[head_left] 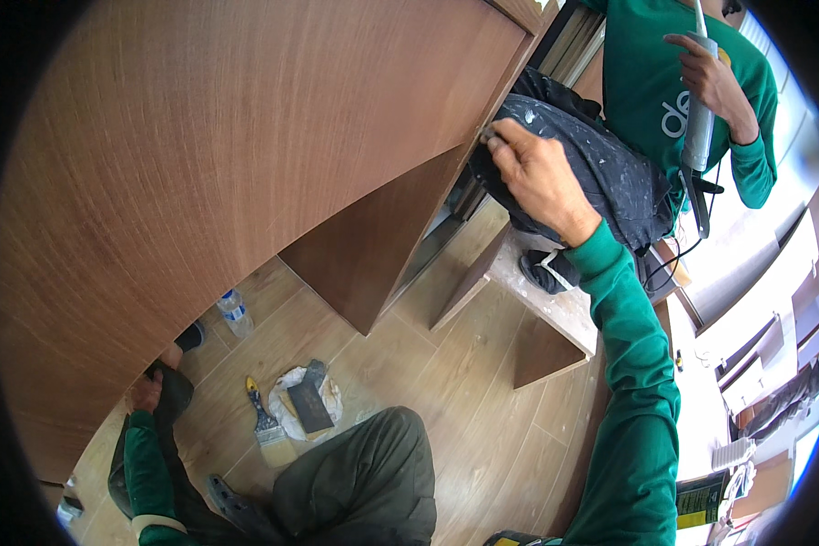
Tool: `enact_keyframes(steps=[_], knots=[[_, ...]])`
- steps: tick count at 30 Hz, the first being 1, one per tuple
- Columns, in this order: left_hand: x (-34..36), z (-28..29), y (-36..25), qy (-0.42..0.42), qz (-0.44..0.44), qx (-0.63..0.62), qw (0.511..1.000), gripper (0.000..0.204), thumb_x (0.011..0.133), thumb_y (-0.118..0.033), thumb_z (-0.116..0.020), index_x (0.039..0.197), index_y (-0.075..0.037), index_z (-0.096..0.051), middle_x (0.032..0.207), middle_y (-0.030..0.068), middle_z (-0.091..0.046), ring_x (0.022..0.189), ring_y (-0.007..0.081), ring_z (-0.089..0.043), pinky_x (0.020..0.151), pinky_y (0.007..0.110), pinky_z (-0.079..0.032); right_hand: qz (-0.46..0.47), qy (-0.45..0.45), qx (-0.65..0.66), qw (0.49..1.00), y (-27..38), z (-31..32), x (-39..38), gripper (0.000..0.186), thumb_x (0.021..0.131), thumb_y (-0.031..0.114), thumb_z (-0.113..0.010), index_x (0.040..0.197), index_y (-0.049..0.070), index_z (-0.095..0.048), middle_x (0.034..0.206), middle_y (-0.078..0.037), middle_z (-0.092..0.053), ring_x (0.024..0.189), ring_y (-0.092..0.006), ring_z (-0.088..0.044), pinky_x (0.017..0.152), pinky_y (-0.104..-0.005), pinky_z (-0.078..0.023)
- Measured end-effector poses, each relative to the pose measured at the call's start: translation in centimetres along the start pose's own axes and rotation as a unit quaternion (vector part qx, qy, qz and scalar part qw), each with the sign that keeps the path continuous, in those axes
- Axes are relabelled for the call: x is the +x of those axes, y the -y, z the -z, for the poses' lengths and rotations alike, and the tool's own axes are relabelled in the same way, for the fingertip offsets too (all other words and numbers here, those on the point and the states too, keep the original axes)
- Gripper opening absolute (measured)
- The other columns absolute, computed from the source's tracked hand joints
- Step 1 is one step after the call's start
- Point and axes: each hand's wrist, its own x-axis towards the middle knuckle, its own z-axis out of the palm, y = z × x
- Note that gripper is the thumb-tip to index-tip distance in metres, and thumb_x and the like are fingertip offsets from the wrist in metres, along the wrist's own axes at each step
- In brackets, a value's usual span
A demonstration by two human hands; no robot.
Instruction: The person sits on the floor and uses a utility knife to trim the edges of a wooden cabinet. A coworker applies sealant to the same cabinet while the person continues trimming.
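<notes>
Brown, the wooden panel (246,136) shows fine streaked grain.

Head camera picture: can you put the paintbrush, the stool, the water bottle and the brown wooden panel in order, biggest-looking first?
1. Brown wooden panel
2. Stool
3. Paintbrush
4. Water bottle

That's how big they look here; real sizes may differ.

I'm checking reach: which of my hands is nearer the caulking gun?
Right. The right hand is left of the caulking gun; the left hand is farther, at lower left.
</notes>
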Motion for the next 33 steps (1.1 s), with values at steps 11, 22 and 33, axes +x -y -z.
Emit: enact_keyframes(steps=[11,22,33], knots=[[0.6,-0.7,0.0,0.009,0.011,0.002,1.000,0.069,0.096,-0.057,-0.061,0.125,0.005,-0.066,0.127,0.0274,-0.068,0.120,0.0428,-0.065,0.104,0.050,-0.051,-0.004,0.011,0.019,1.000,-0.4,0.1,0.0,0.023,0.101,0.019,-0.056,0.117,0.005,-0.065,0.088,-0.032,-0.066,0.087,-0.0514,-0.065,0.076,-0.0548,-0.054],[0.1,0.3,-0.3,0.000,0.007,0.005,1.000,0.066,0.095,-0.056,-0.063,0.126,0.003,-0.068,0.128,0.0258,-0.068,0.122,0.0430,-0.064,0.106,0.050,-0.051,-0.018,0.004,0.014,1.000,0.2,0.3,-0.1,0.025,0.101,0.020,-0.056,0.118,0.004,-0.067,0.089,-0.032,-0.067,0.087,-0.0511,-0.066,0.078,-0.0551,-0.054],[-0.5,1.6,-1.1,0.023,0.017,-0.013,0.999,0.067,0.094,-0.057,-0.064,0.127,0.002,-0.068,0.131,0.0256,-0.067,0.124,0.0441,-0.063,0.106,0.051,-0.051,-0.012,0.010,0.015,1.000,0.1,0.3,-0.1,0.026,0.099,0.017,-0.056,0.120,0.004,-0.067,0.090,-0.033,-0.066,0.088,-0.0516,-0.067,0.080,-0.0556,-0.054]])
